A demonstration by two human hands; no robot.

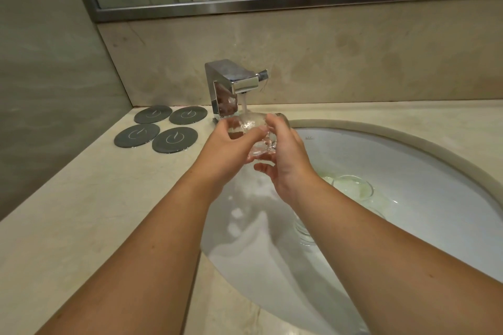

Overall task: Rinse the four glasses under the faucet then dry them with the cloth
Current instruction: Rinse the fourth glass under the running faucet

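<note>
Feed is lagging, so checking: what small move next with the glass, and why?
Probably rotate the glass in the stream: left hand and right hand grip it under the running faucet, water striking only its upper side. Other glasses wait in the sink.

Coasters [174, 139] left – glasses [353, 188] in sink [424, 144]

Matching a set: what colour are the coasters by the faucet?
Dark grey coasters, each with a thin white line emblem; head view.
</note>
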